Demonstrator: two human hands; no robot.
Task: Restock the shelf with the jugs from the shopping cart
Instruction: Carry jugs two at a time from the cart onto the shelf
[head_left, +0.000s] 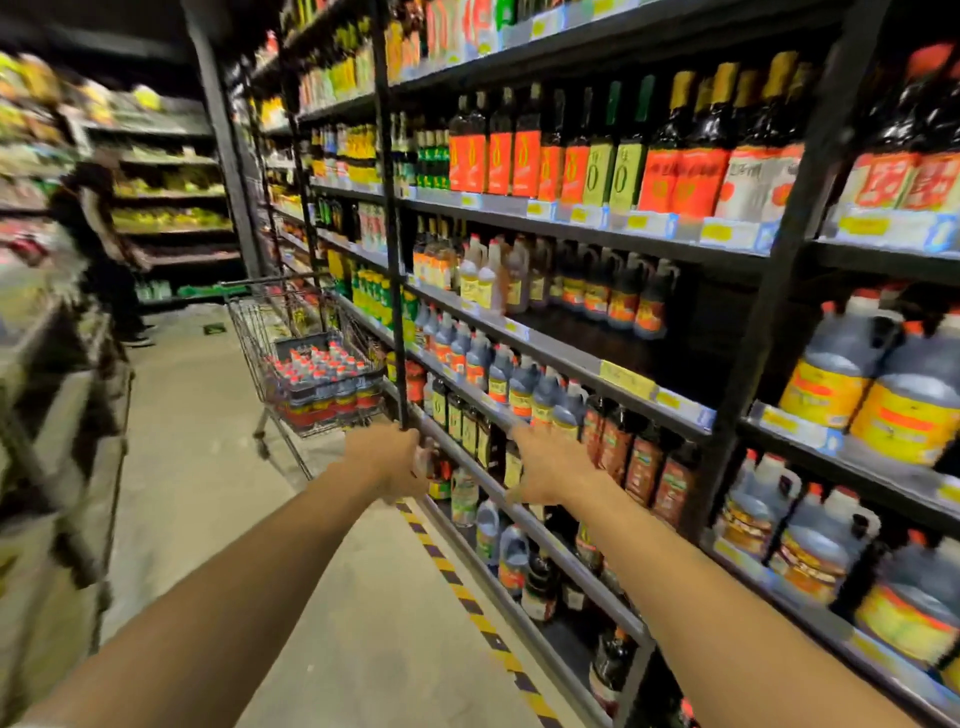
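Head view, single frame, some motion blur.

- Both bare forearms reach forward into the aisle. The shelf runs along the right side, stocked with bottles and jugs on every level.
- Left hand: back of hand toward the camera, set at the point where the black upright of the shelf meets it. Its fingers are turned away and blurred, so it cannot be told whether they grip the upright or anything else.
- Right hand: fingers straight and spread, palm toward the shelf, nothing held. Its fingertips lie in front of the near end of a row of grey jugs with red caps. Contact with them cannot be confirmed.
- Shopping cart: stands in the aisle against the shelf front, beyond the left hand and apart from it.
- Jugs in the cart: upright, red-capped, packed close together in the basket toward its shelf-side wall. They are well apart from the right hand and nearer the left, with neither hand touching them.
- Floor tape: striped yellow and dark, along the foot of the shelf beneath the arms.
- A person stands at the far left of the aisle beyond the cart, blurred.
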